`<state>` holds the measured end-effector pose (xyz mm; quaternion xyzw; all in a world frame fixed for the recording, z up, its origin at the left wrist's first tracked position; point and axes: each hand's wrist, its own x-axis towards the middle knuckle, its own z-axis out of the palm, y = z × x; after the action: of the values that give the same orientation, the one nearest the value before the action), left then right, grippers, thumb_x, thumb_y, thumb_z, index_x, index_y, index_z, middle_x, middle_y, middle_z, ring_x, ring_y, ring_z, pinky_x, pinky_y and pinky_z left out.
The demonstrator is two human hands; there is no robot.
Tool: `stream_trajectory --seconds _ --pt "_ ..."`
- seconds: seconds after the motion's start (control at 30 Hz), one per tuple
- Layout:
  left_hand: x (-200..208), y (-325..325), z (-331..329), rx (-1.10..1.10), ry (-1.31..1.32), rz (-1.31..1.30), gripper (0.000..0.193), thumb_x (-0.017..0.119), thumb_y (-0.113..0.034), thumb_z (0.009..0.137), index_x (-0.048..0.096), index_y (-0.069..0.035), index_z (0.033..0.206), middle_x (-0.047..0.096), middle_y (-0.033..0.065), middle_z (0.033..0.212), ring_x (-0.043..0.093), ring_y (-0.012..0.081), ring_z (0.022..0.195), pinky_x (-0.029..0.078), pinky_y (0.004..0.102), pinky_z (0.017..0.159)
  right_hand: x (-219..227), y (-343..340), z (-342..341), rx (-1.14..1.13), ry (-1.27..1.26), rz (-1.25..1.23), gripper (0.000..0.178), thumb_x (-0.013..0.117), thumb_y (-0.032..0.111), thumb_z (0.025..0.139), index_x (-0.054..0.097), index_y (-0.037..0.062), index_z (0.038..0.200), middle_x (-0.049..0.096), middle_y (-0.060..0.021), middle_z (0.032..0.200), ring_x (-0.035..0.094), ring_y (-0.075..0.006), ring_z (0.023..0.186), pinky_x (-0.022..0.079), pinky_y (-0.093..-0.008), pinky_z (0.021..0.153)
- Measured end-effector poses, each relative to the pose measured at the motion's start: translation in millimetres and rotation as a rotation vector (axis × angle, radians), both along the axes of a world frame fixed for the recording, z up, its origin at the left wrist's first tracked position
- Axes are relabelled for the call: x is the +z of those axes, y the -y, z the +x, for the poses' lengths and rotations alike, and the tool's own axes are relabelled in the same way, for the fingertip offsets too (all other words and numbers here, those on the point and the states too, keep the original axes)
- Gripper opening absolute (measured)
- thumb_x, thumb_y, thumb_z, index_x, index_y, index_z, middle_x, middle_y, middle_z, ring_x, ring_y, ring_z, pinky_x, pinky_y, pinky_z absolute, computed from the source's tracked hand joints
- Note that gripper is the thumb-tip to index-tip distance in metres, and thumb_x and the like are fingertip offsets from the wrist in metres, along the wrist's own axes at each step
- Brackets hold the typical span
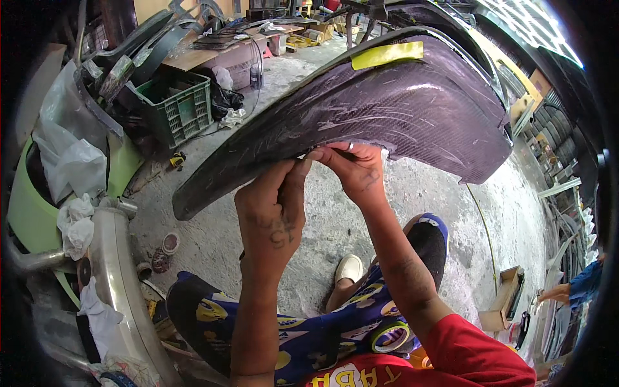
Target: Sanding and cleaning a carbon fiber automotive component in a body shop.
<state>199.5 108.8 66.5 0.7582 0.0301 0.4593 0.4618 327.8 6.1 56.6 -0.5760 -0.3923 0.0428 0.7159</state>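
Observation:
A large dark, scuffed carbon-fibre car body panel (412, 103) slants across the view in front of me. A strip of yellow-green tape (387, 55) is stuck along its upper part. At the panel's lower edge, my left hand (274, 206) is closed, thumb and forefinger pinched together. My right hand (354, 169), with a ring on one finger, is closed beside it, its thumb tip meeting the left fingertips. Whatever lies between the fingertips is too small to make out. A roll of yellow-green tape (391, 337) rests at my lap.
On the left are a green crate (177, 106), a light-green car part (29, 187) and a silver metal muffler (119, 277). An open cardboard box (501, 300) sits on the concrete floor (477, 238) at right. Another person's hand (554, 295) shows at the right edge.

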Motion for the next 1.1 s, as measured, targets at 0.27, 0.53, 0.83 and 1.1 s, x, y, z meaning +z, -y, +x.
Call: stream_trajectory --seconds 0.27,0.53,0.83,1.1 --pt "-0.1 -3.0 0.1 -0.042 0.057 -0.024 0.009 0.063 -0.007 0.095 0.070 -0.001 0.098 0.064 0.0082 0.066 0.063 0.0133 0.057 0.047 0.0270 0.052 -2.6 1.6 1.1 -0.037 0.006 -0.058 0.012 0.074 -0.006 0.082 0.075 -0.0032 0.093 0.075 -0.0089 0.092 0.069 -0.0133 0.086 0.056 -0.0270 0.081" --pt "0.7 -7.5 -9.3 -0.067 -0.033 -0.069 0.013 0.062 -0.011 0.096 0.069 0.000 0.095 0.063 0.0083 0.063 0.061 0.0121 0.054 0.045 0.0274 0.050 1.3 1.3 -1.9 0.126 -0.103 0.081 0.022 0.073 -0.010 0.081 0.071 -0.0048 0.102 0.073 -0.0106 0.097 0.070 -0.0172 0.089 0.057 -0.0294 0.082" --pt "2.4 -10.6 -15.0 -0.090 -0.021 -0.004 0.015 0.061 -0.009 0.096 0.070 0.003 0.097 0.063 0.0085 0.065 0.060 0.0098 0.055 0.043 0.0265 0.050 1.0 2.7 -2.9 0.239 -0.022 0.165 0.025 0.073 -0.011 0.081 0.070 -0.0027 0.104 0.071 -0.0078 0.103 0.067 -0.0189 0.102 0.056 -0.0336 0.088" --pt "-0.6 -6.2 -18.3 -0.095 -0.102 0.006 0.019 0.063 -0.014 0.096 0.070 0.003 0.094 0.061 0.0068 0.064 0.052 0.0066 0.053 0.038 0.0253 0.048 0.9 29.8 3.9 0.183 -0.115 -0.114 0.013 0.068 0.003 0.091 0.069 -0.0042 0.102 0.072 -0.0084 0.101 0.069 -0.0156 0.094 0.056 -0.0293 0.087"
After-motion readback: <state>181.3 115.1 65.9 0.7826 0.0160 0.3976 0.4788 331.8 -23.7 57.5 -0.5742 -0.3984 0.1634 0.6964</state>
